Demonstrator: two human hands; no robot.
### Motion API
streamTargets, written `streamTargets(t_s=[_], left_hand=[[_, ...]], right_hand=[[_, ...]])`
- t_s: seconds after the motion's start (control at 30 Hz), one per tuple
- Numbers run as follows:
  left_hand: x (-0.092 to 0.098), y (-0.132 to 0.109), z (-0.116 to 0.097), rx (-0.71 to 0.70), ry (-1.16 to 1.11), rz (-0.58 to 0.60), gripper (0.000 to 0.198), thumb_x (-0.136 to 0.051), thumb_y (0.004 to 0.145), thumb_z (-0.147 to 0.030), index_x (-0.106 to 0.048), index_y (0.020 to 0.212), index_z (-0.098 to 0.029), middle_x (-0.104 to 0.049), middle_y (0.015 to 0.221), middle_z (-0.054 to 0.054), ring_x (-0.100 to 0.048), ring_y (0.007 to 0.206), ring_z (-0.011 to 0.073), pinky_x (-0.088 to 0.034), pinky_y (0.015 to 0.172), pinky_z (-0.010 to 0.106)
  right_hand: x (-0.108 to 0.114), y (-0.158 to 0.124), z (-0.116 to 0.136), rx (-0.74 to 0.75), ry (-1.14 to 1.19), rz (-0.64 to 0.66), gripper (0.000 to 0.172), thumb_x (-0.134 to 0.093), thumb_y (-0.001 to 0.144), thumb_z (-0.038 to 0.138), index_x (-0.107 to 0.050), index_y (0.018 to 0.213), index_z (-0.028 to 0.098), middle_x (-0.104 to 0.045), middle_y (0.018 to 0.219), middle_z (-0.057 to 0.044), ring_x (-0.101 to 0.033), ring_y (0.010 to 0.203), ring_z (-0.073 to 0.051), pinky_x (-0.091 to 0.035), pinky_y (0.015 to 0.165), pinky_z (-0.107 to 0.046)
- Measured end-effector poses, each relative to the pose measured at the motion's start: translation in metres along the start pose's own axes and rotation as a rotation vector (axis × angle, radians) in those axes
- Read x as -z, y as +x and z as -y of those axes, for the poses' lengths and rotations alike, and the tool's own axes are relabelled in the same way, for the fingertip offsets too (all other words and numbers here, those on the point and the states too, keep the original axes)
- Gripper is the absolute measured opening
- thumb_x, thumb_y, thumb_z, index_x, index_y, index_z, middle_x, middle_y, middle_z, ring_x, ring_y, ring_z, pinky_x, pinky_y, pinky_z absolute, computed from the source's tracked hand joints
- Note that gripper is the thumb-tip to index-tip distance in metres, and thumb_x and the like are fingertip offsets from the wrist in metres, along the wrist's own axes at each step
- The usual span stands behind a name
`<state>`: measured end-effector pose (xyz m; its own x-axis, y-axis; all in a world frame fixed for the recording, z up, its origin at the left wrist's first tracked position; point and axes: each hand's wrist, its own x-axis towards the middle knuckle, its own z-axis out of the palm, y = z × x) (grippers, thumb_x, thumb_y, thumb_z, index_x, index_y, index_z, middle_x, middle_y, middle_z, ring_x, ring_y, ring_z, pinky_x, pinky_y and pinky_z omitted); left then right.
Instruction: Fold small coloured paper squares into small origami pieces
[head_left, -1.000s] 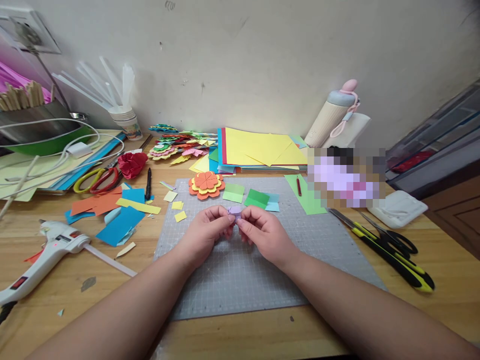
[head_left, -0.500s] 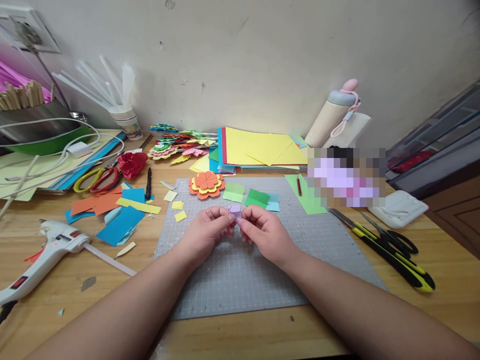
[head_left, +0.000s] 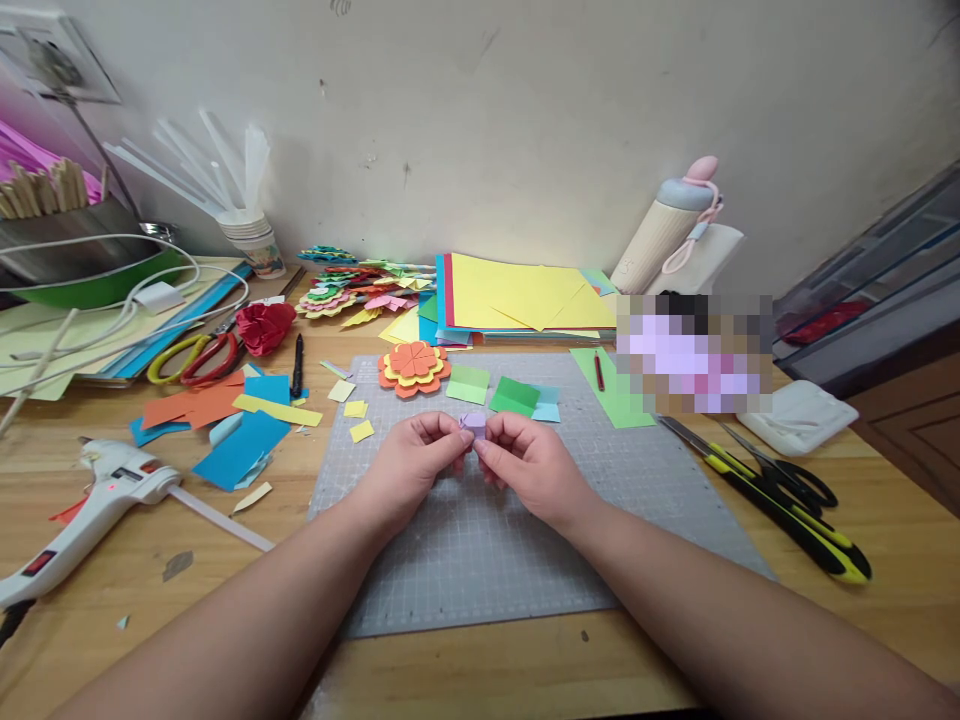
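Between the fingertips of both hands is a small piece of purple paper (head_left: 472,424), partly covered by the thumbs. My left hand (head_left: 417,456) pinches its left side, and my right hand (head_left: 526,458) pinches its right side. Both hands are over the grey cutting mat (head_left: 480,560). Just beyond them lie a creased light green paper square (head_left: 468,384), a dark green square (head_left: 514,397) and a light blue square (head_left: 547,404). A layered orange and yellow paper flower (head_left: 414,368) rests at the mat's upper left.
A white glue gun (head_left: 120,490) lies left, near blue paper strips (head_left: 244,448). To the right are a utility knife (head_left: 780,510) and black scissors (head_left: 795,480). Stacked coloured paper (head_left: 525,290) and a bottle (head_left: 664,230) stand by the wall. Red-and-yellow-handled scissors (head_left: 210,358) lie back left.
The hands stay in nearly the same place, still pinching the purple paper. The paper has shifted very slightly; the other things have not moved.
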<state>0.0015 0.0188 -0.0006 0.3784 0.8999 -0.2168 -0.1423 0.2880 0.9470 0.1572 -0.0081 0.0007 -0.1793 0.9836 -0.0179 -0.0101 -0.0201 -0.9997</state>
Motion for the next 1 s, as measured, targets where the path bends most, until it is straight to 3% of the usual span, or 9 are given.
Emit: streamTargets(t_s=[0.37, 0.63, 1.0], left_hand=[[-0.0019, -0.0015, 0.0006, 0.003, -0.01, 0.033, 0.025, -0.071, 0.072, -0.032, -0.056, 0.063, -0.016, -0.055, 0.052, -0.003, -0.048, 0.051, 0.0096, -0.035, 0.055, 0.023], [-0.0023, -0.0001, 0.0002, 0.003, -0.1, 0.153, 0.025, -0.06, 0.08, -0.042, -0.056, 0.074, -0.018, -0.058, 0.068, 0.0, -0.054, 0.062, 0.0129, -0.045, 0.065, 0.028], [-0.0021, -0.004, -0.0033, -0.075, 0.128, 0.134, 0.029, -0.059, 0.081, -0.032, -0.05, 0.059, -0.017, -0.046, 0.052, -0.005, -0.039, 0.05, 0.0085, -0.029, 0.051, 0.023]], right_hand=[[-0.0025, -0.0024, 0.0031, -0.087, 0.099, -0.035, 0.026, -0.066, 0.074, 0.034, -0.046, 0.064, 0.019, -0.053, 0.049, 0.006, -0.047, 0.042, -0.007, -0.036, 0.043, -0.021], [-0.0019, 0.0002, -0.0032, -0.124, 0.33, -0.043, 0.028, -0.068, 0.073, 0.034, -0.046, 0.063, 0.019, -0.054, 0.047, 0.006, -0.046, 0.041, -0.007, -0.032, 0.04, -0.019], [-0.0018, 0.0017, -0.0056, -0.183, 0.421, 0.048, 0.031, -0.069, 0.074, 0.033, -0.046, 0.06, 0.018, -0.052, 0.05, 0.006, -0.045, 0.041, -0.006, -0.03, 0.039, -0.018]])
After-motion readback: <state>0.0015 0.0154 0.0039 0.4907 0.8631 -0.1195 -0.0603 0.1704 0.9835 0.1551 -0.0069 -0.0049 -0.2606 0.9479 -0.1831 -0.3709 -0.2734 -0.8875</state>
